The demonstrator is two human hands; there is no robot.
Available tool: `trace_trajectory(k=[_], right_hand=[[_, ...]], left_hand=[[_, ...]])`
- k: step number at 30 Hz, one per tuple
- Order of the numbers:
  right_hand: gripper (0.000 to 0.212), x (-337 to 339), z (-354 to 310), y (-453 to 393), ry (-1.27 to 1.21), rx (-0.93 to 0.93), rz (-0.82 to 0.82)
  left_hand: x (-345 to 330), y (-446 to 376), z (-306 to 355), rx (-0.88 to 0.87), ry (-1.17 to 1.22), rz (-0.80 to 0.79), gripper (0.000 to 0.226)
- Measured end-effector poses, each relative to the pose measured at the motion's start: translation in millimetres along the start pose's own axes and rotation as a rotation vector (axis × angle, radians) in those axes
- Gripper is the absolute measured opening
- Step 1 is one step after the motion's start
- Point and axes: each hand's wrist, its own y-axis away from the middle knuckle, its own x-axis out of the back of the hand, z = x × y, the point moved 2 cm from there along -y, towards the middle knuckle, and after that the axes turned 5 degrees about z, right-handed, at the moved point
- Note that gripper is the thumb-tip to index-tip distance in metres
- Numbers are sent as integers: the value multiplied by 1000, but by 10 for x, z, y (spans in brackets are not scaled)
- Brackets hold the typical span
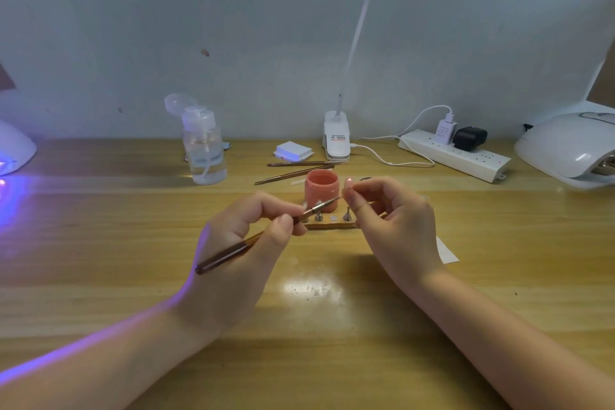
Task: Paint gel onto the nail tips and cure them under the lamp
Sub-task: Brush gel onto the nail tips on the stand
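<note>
Coral-pink gel shows on the small glossy nail tip [349, 182] that the right hand [396, 220] pinches between thumb and forefinger, held up just in front of the squat pink gel jar [322, 189] at the middle of the wooden table [133, 243]. The left hand [243, 243] grips a slim brown-handled brush with a metal ferrule [259, 238], fingers curled round it pen-fashion, its bristle end reaching right to meet the underside of the tip. The step in hand looks like the painting itself: coating one tip held off its stand. Below the hands lies a narrow wooden holder strip with small metal pegs [332, 223]; whether the other pegs carry tips is too small to tell. A white curing lamp glowing violet [15, 150] sits at the far left edge, and a second white domed lamp [565, 150] at the far right. Next, I judge, the coat needs even strokes without flooding the edges, then the tip must travel to a lamp without the wet face touching anything.
</note>
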Motion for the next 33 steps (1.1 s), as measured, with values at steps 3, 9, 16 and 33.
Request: trace_trajectory(k=[3,9,16,33], right_hand=[[6,24,14,-26,-9,-88,44],[16,8,26,-24,18,-136,10],[6,-8,65,-19,143,-97,-102],[26,-99,141,-32,759,-1,-308]], left_hand=[[16,-95,-51,75,104,89,12],[-36,-377,-322,415,275,161,20],[-152,-465,-478,525,418,134,14],[-126,-295,-403,521,451,63,20]])
